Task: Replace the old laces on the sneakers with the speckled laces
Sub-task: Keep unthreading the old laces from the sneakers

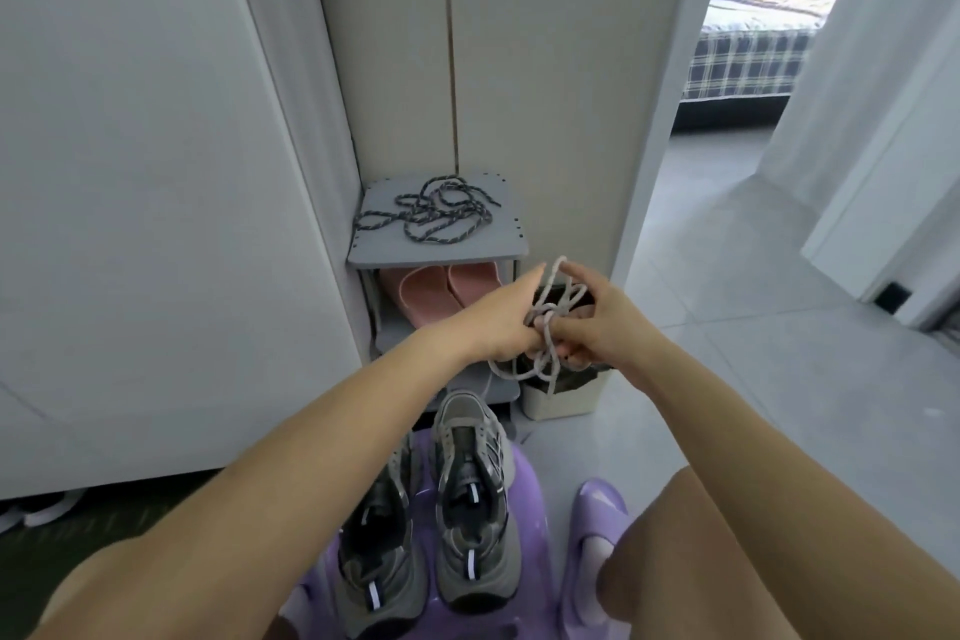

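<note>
Gripping one lace bundle (pixel 546 313), left hand (pixel 498 322) and right hand (pixel 605 322) hover beyond two sneakers (pixel 470 499).

You face grey rack (pixel 436 256) by wall, pink slippers (pixel 441 294) on shelf below top. Bin (pixel 558 403) just right of rack. Purple stool (pixel 525 483) beneath you. Plaid bed (pixel 748 62) beyond doorway.

Left forearm (pixel 322 437), right forearm (pixel 727 431) bare; knee (pixel 691 525) bare; glossy purple slipper (pixel 597 509), white sock (pixel 597 550).

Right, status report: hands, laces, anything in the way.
Left hand and right hand grip bundled old laces. Speckled laces loose on rack. Sneakers on stool, apparently unlaced. Nothing blocking.
</note>
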`<state>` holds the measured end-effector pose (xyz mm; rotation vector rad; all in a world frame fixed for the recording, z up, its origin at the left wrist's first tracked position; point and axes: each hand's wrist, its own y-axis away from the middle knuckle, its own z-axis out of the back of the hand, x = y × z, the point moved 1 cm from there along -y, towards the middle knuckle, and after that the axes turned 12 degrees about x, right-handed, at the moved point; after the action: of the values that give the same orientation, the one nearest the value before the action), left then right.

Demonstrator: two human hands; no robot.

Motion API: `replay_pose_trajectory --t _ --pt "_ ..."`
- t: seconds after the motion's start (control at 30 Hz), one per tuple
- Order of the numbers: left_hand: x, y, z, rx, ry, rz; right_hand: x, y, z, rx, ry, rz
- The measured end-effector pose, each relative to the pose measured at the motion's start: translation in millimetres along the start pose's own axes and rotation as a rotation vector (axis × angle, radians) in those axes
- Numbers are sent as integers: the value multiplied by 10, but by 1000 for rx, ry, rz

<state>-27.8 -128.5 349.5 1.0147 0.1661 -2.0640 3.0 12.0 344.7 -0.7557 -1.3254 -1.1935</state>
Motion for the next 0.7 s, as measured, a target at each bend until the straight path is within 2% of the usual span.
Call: replay_pose_trajectory --t 0.07,0.17,0.33,0.5,0.6,0.7 --pt "45 -49 -31 51 47 -15 -40 -4 15 21 60 10" --pt "153 -122 -73 37 40 68 -113 -26 38 -1 114 7" --pt "216 -96 -100 107 -25 90 -228 -171 1 -116 235 -41" --pt "426 -84 -114 215 -21 135 -285 -294 -110 15 486 -55" --pt "498 -92 -89 174 -66 169 -338 -348 -102 -6 478 -68" --pt "638 -81 -101 24 -27 174 -413 -335 -34 -49 404 -76"
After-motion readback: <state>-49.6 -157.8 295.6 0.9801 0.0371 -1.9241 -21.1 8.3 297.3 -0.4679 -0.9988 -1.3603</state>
